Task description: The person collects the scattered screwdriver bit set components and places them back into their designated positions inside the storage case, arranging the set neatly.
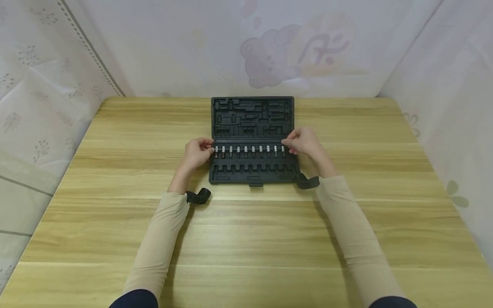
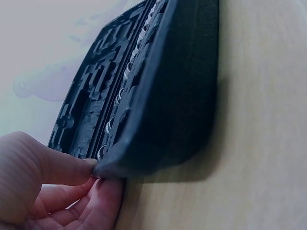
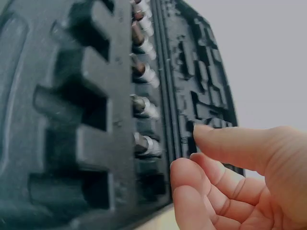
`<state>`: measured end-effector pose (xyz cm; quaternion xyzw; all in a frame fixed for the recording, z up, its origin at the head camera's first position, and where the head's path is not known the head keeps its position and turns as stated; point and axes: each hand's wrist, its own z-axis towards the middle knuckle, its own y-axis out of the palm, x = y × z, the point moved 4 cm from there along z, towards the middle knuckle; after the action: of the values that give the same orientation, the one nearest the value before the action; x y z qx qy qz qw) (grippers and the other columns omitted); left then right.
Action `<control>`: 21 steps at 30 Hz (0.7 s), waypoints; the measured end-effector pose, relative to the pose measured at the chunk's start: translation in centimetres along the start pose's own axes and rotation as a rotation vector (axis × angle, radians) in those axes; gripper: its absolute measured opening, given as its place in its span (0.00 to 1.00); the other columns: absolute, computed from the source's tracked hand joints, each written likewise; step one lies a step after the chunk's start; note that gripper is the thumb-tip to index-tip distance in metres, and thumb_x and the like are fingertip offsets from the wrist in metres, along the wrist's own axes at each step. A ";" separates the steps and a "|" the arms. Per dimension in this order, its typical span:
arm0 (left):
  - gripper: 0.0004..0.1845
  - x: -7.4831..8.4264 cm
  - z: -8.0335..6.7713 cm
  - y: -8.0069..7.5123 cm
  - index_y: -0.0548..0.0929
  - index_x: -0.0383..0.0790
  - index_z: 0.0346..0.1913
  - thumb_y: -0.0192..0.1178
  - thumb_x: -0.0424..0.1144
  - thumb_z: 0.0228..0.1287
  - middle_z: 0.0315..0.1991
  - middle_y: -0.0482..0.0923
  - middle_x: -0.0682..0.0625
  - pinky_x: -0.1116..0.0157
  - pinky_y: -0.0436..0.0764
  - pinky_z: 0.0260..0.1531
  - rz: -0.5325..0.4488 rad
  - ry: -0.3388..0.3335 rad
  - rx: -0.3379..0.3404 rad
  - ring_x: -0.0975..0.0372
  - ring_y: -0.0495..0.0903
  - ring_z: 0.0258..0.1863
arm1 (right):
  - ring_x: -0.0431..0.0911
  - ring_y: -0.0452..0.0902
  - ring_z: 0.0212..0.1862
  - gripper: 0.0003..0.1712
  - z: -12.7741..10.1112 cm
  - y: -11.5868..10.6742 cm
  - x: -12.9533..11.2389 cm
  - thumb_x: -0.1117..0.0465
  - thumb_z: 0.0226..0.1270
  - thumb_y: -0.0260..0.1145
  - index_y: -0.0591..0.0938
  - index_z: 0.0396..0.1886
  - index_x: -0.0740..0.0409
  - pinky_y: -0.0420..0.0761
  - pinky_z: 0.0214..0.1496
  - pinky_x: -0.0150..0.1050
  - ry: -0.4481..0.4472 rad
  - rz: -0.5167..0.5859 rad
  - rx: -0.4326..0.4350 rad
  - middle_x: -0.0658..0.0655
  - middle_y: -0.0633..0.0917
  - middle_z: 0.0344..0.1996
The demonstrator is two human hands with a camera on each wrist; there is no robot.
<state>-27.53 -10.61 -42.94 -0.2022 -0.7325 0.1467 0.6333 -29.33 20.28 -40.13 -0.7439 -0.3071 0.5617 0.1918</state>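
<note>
A black plastic socket case (image 1: 252, 175) lies unfolded on the table, its moulded lid (image 1: 252, 117) at the far side. Silver bit sockets (image 1: 245, 150) stand in one row across the base, and the row of slots nearer the person holds none. At the case's left end, my left hand (image 1: 197, 153) pinches the edge, thumb (image 2: 72, 167) above and fingers below. My right hand (image 1: 306, 141) is by the right end of the hinge, close to the last bit socket (image 3: 147, 144). Its fingers are loosely bent, with a gap between thumb and fingertips and nothing seen in it.
The wooden table (image 1: 246, 239) spreads out on all sides of the case. A latch (image 1: 256, 185) sticks out from the case's front edge. Black wrist straps (image 1: 199, 196) project inward from both sleeves. Patterned cloth (image 1: 185, 47) hangs behind the table.
</note>
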 end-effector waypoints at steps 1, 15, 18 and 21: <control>0.14 0.0 0.0 0.0 0.78 0.27 0.51 0.55 0.26 0.62 0.38 0.76 0.40 0.70 0.80 0.26 0.002 0.003 0.002 0.58 0.74 0.32 | 0.43 0.77 0.20 0.11 -0.1 -0.1 0.0 0.62 0.62 0.65 0.80 0.33 0.69 0.81 0.23 0.34 -0.004 0.002 0.002 0.55 0.80 0.19; 0.15 0.0 -0.1 -0.1 0.78 0.27 0.51 0.54 0.26 0.62 0.38 0.76 0.39 0.70 0.80 0.26 -0.002 -0.008 0.002 0.58 0.74 0.32 | 0.41 0.77 0.20 0.10 -1.5 -1.5 0.8 0.66 0.64 0.62 0.78 0.36 0.73 0.82 0.25 0.34 -0.019 0.067 0.021 0.55 0.81 0.19; 0.15 0.0 -0.1 0.0 0.78 0.27 0.51 0.54 0.26 0.62 0.38 0.76 0.40 0.70 0.80 0.26 -0.001 -0.011 -0.002 0.58 0.73 0.32 | 0.40 0.78 0.21 0.11 -1.9 -1.7 1.1 0.65 0.65 0.62 0.78 0.37 0.74 0.83 0.27 0.35 -0.021 0.075 0.015 0.54 0.81 0.20; 0.15 0.0 -0.1 0.0 0.78 0.27 0.52 0.54 0.26 0.62 0.38 0.76 0.40 0.71 0.80 0.26 -0.002 -0.005 -0.003 0.59 0.73 0.32 | 0.40 0.78 0.22 0.13 -2.2 -2.1 1.3 0.64 0.66 0.61 0.78 0.38 0.74 0.83 0.29 0.36 -0.030 0.077 0.013 0.55 0.81 0.21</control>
<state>-27.46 -10.59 -42.95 -0.2023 -0.7344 0.1454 0.6313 -27.50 22.84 -39.15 -0.7452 -0.2773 0.5820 0.1703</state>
